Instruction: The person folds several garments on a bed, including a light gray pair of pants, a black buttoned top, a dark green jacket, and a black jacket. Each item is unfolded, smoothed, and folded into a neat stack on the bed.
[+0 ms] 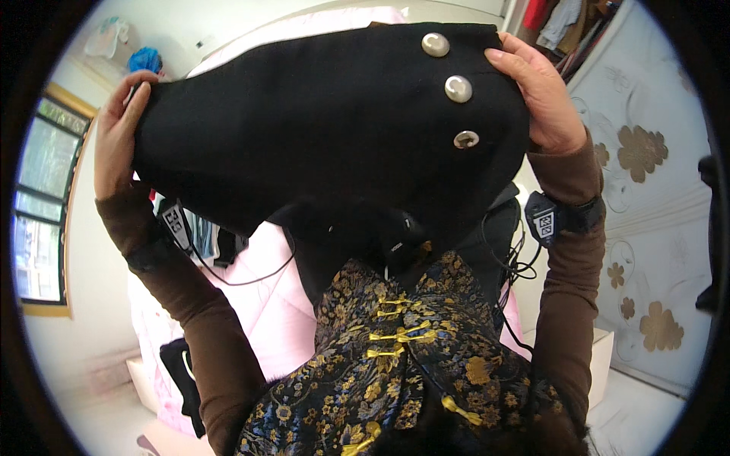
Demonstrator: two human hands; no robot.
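Note:
A black cloth garment (308, 125) is stretched sideways between my raised hands. My left hand (120, 131) pinches its left edge, thumb in front and fingers behind. At the upper right corner, my right hand (539, 91) grips the cloth near the top edge. Three silvery round buttons run down the garment's right part: the upper button (435, 44), the middle button (458, 89) and the lower button (466, 139), which looks tilted. The garment's lower part hangs toward my body, and its dark folds there are hard to make out.
A bed with a pink cover (274, 273) lies below, with a stack of folded clothes (208, 239) on it. A black item (182, 382) hangs at its left side. Cables (516, 256) dangle by my right arm. A flower-patterned wardrobe door (644, 228) stands right, a window (45, 199) left.

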